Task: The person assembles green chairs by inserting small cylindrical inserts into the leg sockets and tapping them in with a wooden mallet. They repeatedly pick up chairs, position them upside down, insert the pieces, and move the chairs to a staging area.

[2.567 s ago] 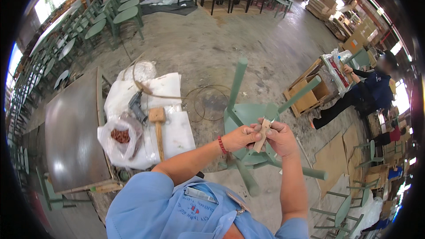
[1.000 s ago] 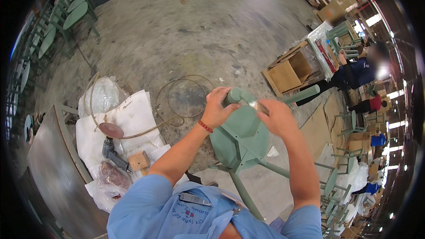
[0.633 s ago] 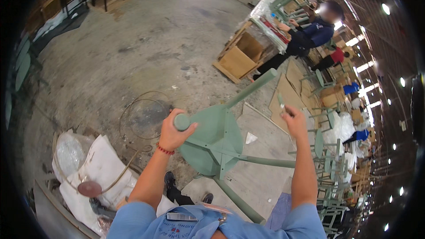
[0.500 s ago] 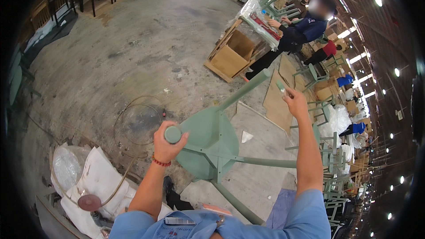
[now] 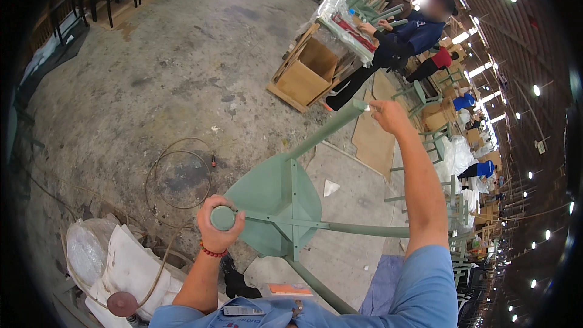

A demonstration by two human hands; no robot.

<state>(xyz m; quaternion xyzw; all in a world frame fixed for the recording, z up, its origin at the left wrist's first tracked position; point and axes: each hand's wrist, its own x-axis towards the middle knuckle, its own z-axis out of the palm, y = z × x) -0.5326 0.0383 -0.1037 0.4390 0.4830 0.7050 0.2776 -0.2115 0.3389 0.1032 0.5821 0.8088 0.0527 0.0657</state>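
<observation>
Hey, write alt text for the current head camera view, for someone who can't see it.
A person's left hand grips the end of a leg of an upturned green chair, while the right hand is at the tip of another leg. Beyond, a co-worker in dark clothes stands near an open cardboard box.
</observation>
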